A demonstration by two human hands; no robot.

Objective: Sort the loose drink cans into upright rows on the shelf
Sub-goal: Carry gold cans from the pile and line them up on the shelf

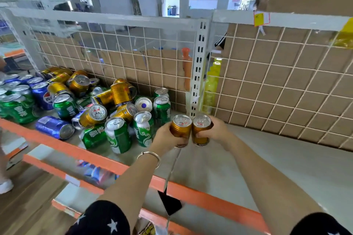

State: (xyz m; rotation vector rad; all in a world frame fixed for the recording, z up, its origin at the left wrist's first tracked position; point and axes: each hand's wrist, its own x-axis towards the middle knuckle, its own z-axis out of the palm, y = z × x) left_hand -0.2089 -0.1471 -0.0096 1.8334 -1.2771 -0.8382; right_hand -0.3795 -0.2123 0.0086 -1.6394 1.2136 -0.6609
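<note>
We see the left hand [165,136] curled round a gold can [181,129] and the right hand [214,130] curled round a second gold can [201,130]. Both cans are upright with their tops toward us and their sides touching, just in front of the white slotted post [198,66] at the back of the shelf [257,162]. We cannot tell whether their bases rest on the shelf board or hang just above it. To the right of the hands the board lies bare as far as the wire mesh back [286,86], which has cardboard behind it, so the open room is on that side. To the left the space is crowded. A loose heap of cans [112,101] fills the shelf, with gold ones tipped over one another. Two green cans [118,135] stand near the front, the closer of them just beside the left wrist. A blue can [55,127] lies on its side near the orange front edge [210,195]. Farther left, blue and green cans stand upright and close together. Both forearms cross over the orange edge, and the left one wears a silver bracelet [150,155]. Behind the mesh, just right of the post, stand yellow bottles [211,86].
</note>
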